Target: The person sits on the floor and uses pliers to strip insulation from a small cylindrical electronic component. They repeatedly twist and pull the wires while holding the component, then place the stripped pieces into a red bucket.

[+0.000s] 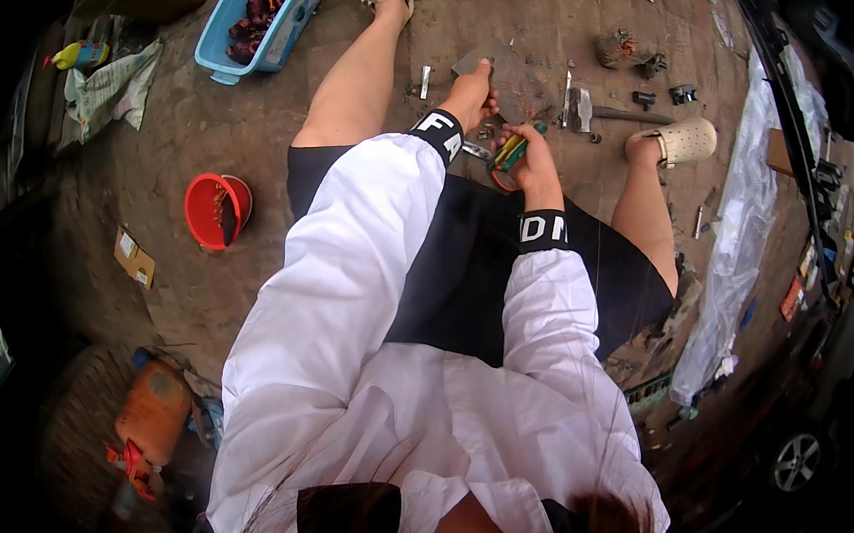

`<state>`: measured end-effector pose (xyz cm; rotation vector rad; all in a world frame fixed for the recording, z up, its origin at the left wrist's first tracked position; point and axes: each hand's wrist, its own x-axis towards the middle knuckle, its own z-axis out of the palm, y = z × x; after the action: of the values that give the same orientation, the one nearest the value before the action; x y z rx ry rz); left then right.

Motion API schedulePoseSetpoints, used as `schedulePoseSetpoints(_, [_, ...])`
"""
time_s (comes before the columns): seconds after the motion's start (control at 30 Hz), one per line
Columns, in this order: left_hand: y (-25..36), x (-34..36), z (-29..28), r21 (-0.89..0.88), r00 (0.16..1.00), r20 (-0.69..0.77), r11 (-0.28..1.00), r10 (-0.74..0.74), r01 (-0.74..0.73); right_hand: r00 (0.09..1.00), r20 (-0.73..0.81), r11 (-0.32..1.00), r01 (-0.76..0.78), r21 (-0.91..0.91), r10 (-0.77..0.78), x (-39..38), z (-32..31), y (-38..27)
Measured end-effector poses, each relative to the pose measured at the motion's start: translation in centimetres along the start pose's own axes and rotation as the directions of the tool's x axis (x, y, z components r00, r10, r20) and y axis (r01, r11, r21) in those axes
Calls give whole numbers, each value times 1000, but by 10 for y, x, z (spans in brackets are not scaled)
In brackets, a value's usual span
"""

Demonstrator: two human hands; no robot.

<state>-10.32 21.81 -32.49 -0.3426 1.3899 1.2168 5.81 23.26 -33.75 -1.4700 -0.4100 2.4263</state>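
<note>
My left hand (pixel 472 93) grips a thin grey sheet (pixel 489 58) by its near part, its fingers curled. Just right of it, my right hand (pixel 535 160) is closed on a tool (pixel 511 152) with green and yellow handles and some orange-red at its lower end; its working end is hard to make out. A small metal piece (pixel 476 151) lies beneath, between my hands. Around the sheet on the ground are a metal strip (pixel 425 82), a long narrow piece (pixel 566 98) and a hammer (pixel 583 110) with a dark handle pointing right.
A blue bin (pixel 295 30) of dark red items stands upper left, a red bucket (pixel 203 216) below it. A rusty motor-like part (pixel 622 49) and black fittings (pixel 683 92) sit upper right. Clear plastic sheeting (pixel 717 297) and car wheels (pixel 795 461) line the right; an orange cylinder (pixel 150 406) lies lower left.
</note>
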Motion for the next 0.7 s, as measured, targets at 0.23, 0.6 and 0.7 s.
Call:
schedulePoseSetpoints(0.23, [64, -71, 10, 141, 897, 436, 978, 77, -153, 751, 327, 244, 538, -807, -574, -17, 82, -37])
schedulePoseSetpoints(0.6, [181, -131, -110, -477, 819, 4, 721, 573, -502, 879, 85, 619, 396, -678, -470, 125, 47, -175])
schedulePoseSetpoints(0.7, [182, -154, -134, -620, 882, -41, 681, 469, -390, 737, 7, 331, 312, -890, -676, 208, 5, -205])
